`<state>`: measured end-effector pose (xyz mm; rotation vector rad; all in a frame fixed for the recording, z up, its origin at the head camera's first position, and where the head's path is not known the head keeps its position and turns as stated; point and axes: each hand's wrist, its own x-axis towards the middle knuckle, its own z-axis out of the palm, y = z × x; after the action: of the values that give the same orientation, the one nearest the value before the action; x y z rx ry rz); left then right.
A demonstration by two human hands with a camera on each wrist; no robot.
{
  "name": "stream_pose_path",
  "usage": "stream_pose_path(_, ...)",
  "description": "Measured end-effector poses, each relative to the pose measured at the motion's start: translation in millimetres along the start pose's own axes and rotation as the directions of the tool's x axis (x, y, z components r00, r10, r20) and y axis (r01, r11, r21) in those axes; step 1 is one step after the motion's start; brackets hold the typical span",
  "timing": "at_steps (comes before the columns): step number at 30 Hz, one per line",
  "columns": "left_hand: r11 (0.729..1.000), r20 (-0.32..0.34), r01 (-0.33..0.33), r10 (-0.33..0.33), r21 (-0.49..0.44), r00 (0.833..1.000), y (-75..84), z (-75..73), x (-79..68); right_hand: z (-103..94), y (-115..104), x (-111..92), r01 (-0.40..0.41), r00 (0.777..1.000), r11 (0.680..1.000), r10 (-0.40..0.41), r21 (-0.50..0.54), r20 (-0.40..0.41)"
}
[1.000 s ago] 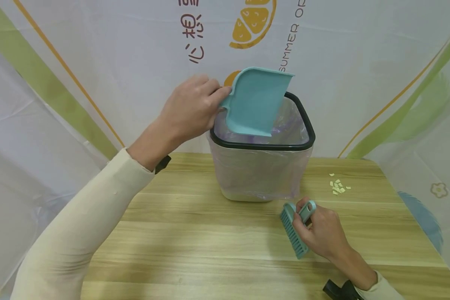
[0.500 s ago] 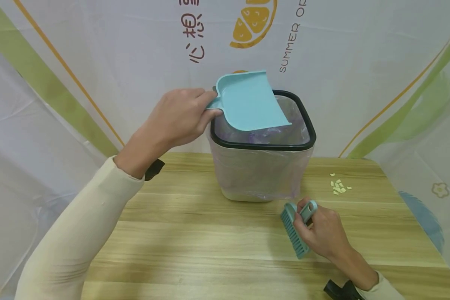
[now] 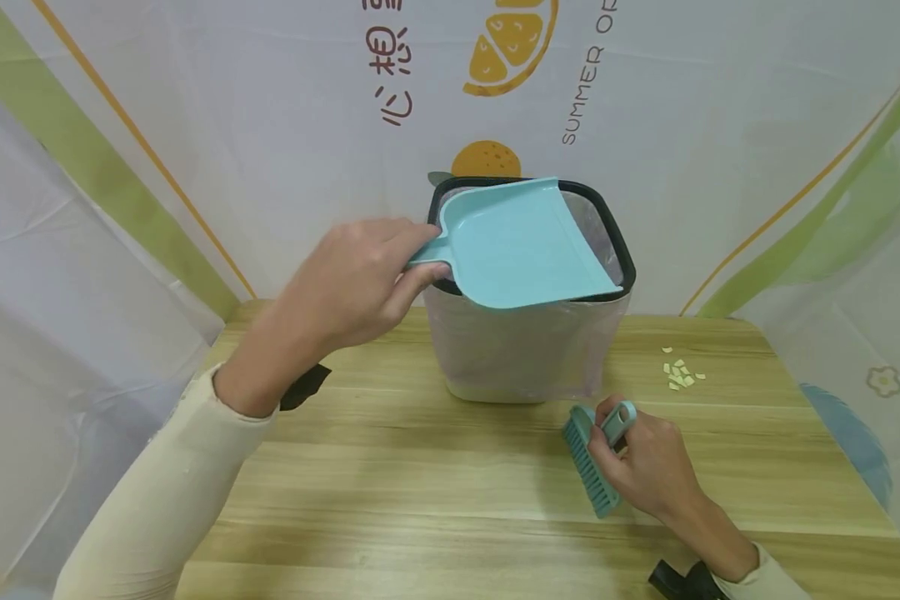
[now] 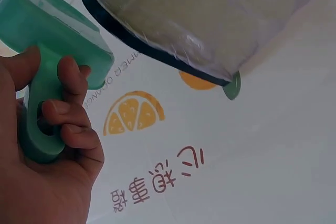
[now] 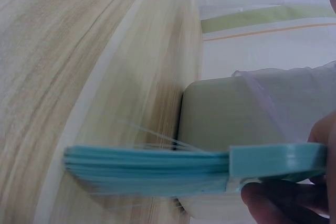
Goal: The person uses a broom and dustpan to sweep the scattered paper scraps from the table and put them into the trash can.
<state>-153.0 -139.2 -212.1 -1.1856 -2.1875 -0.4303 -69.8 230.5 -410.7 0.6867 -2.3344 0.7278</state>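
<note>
My left hand (image 3: 371, 275) grips the handle of a light blue dustpan (image 3: 528, 246), whose visible pan surface carries nothing. The pan lies over the mouth of a trash bin (image 3: 521, 350) with a dark rim and a thin plastic liner. In the left wrist view, fingers (image 4: 79, 111) curl round the dustpan's handle (image 4: 44, 108). My right hand (image 3: 648, 467) holds a blue-green hand brush (image 3: 592, 467) at the table in front of the bin. The right wrist view shows the brush's bristles (image 5: 147, 169) pointing at the tabletop.
Several small pale yellow scraps (image 3: 678, 373) lie on the wooden table (image 3: 390, 483) to the right of the bin. A white printed cloth (image 3: 285, 100) hangs behind and along both sides.
My left hand has come down and a little left, and the dustpan has turned from steeply tipped into the bin to nearly level over its rim. The right hand with the brush stays put.
</note>
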Motion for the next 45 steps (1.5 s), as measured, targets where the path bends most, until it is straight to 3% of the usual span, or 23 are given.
stream_pose_path(12, 0.988, -0.089, -0.141, 0.136, -0.055, 0.987, 27.7, 17.8, -27.2, -0.3, 0, 0, 0.010, 1.000, 1.000, -0.010, -0.013, 0.011)
stream_pose_path(19, 0.983, -0.114, -0.174, 0.167, -0.054, 0.979, 43.5, 30.5, -46.3, -1.6, 1, -1, 0.009, 1.000, 1.000, -0.009, -0.006, 0.029)
stream_pose_path(26, 0.988, -0.020, -0.133, 0.131, -0.083, 0.991, 52.1, 48.2, -67.1, -1.4, 3, -2, 0.084, 0.996, 0.996, -0.083, -0.037, 0.044)
stream_pose_path(30, 0.988, 0.020, -0.124, 0.126, -0.091, 0.992, 51.6, 60.9, -79.4, -1.8, 1, -2, 0.052, 0.997, 0.998, -0.050, -0.029, 0.054)
stream_pose_path(34, 0.988, 0.057, -0.125, 0.130, -0.086, 0.990, 51.2, 73.4, -91.5, -1.7, 0, 0, 0.022, 0.999, 1.000, -0.022, -0.002, 0.046)
stream_pose_path(39, 0.987, 0.133, -0.079, 0.097, -0.138, 0.986, 55.2, 85.8, -107.2, -0.1, 1, 2, 0.053, 0.999, 0.998, -0.053, -0.025, 0.003)
stream_pose_path(45, 0.988, 0.235, -0.039, 0.074, -0.150, 0.969, 60.6, 97.7, -125.9, 0.9, 2, 2, 0.050, 0.999, 0.999, -0.050, -0.018, -0.008)
